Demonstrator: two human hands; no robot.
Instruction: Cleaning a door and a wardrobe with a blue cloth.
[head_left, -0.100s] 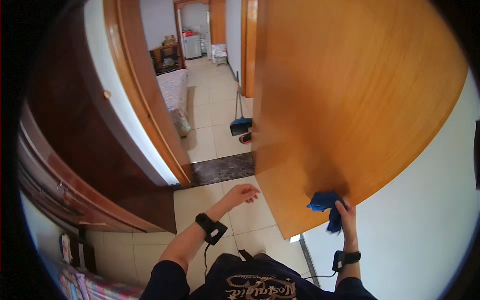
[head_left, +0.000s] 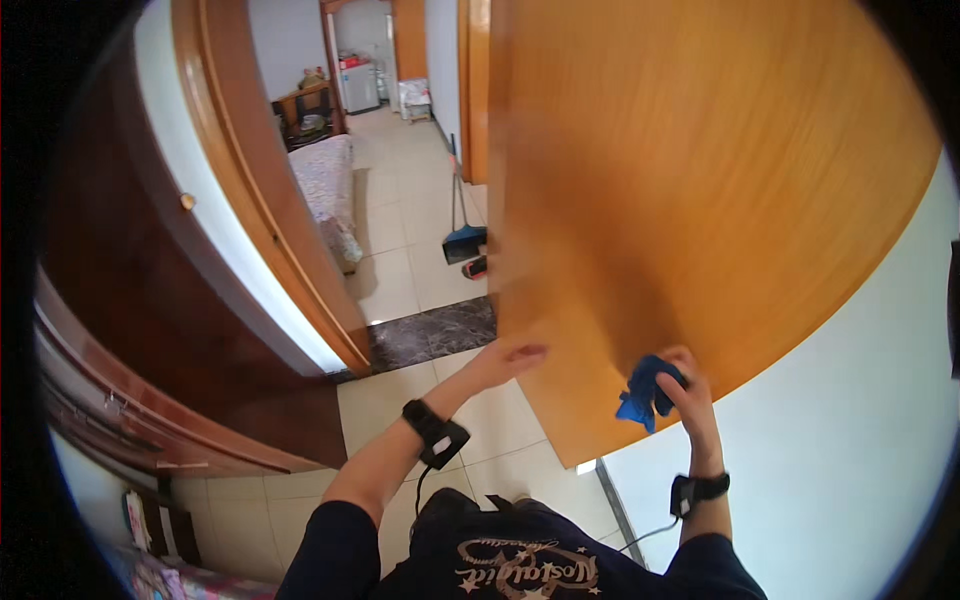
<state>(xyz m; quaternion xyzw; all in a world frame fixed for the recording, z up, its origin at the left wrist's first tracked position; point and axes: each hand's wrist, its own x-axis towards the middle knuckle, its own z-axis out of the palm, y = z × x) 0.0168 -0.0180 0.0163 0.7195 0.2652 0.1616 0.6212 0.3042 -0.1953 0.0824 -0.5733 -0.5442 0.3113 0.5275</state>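
A crumpled blue cloth (head_left: 650, 388) is in my right hand (head_left: 693, 390), which is closed round it in front of the lower part of an orange-brown wooden door (head_left: 690, 190). One end of the cloth hangs down below my fingers. My left hand (head_left: 512, 360) is raised beside the door's edge, above the floor tiles. It is somewhat blurred, with the fingers loosely bent and apart from the thumb, and nothing shows in it. Each wrist wears a black strap with a small box and a cable.
Past the dark stone threshold (head_left: 435, 333), a long-handled dustpan (head_left: 464, 243) and a shoe (head_left: 475, 268) sit by the door's edge. A bed (head_left: 325, 190) stands farther in. Dark brown wooden panels (head_left: 130, 220) rise on the left, and a white wall (head_left: 800, 470) on the right.
My right hand has moved slightly up with the cloth, which has bunched and turned. My left hand has moved up and right toward the door. The view has shifted a little.
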